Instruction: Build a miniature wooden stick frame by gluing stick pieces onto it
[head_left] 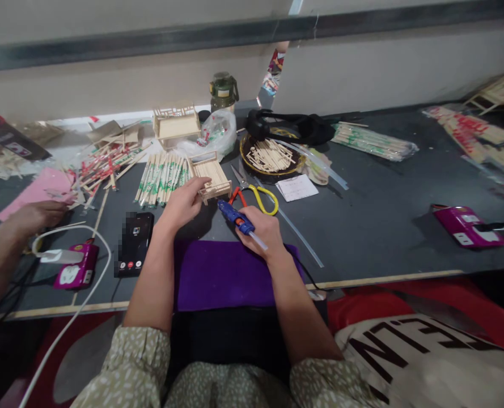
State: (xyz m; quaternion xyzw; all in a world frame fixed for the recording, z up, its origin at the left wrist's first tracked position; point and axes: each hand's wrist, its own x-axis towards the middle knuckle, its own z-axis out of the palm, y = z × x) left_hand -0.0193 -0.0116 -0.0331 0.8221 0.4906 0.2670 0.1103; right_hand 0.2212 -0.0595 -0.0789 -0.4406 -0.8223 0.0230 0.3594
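Note:
My left hand (186, 204) grips the near left side of a miniature bed (211, 173) built from thin wooden sticks. Some of its fingertips are hidden behind the frame. In my right hand (263, 231) is a blue hot glue gun (237, 218) with a clear glue stick at its back end; its nozzle points up and left, close to the bed's near edge. Scissors (260, 198) with red and yellow handles lie just beyond the gun. Below both hands a purple cloth (226, 277) covers the table edge.
Wrapped chopsticks (160, 178) lie left of the bed, with a phone (135, 243) nearer me. Behind stand another stick bed (176, 127) and a round tray (244, 161) of cut sticks. Another person's hand (43, 218) is at far left, near a purple power socket (79, 263).

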